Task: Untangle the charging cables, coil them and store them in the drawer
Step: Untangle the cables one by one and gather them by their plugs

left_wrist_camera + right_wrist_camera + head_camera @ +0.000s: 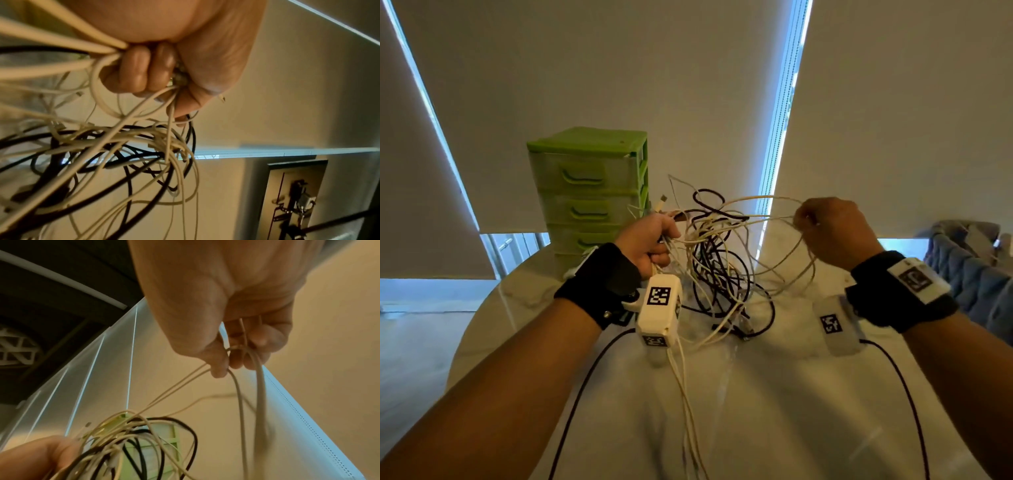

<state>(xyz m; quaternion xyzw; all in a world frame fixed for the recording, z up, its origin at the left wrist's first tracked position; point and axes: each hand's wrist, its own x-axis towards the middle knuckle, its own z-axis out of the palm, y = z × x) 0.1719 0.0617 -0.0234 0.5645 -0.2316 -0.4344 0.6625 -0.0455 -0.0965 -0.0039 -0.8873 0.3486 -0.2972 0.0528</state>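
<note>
Two hands pull a knot of white & black charging cables (717, 260) apart above the surface (774, 411)

Left hand (650, 245) fisted on a bundle of strands; right hand (832, 228) pinches white loops. Risk: pulling hard could tighten the knot or strain plugs. Count: 1 green drawer unit (589, 192), 4 drawers visible, all closed; cable no. can't tell

Both forearms are extended forward and raised above the table, each wrist wrapped in a black band. The left hand (650, 244) is closed into a fist, its fingers (141, 68) curled tightly around a bundle of cables (717, 260). The right hand (832, 228) is held well apart at similar height, with white strands pinched between thumb and fingertips (236, 360).
</note>
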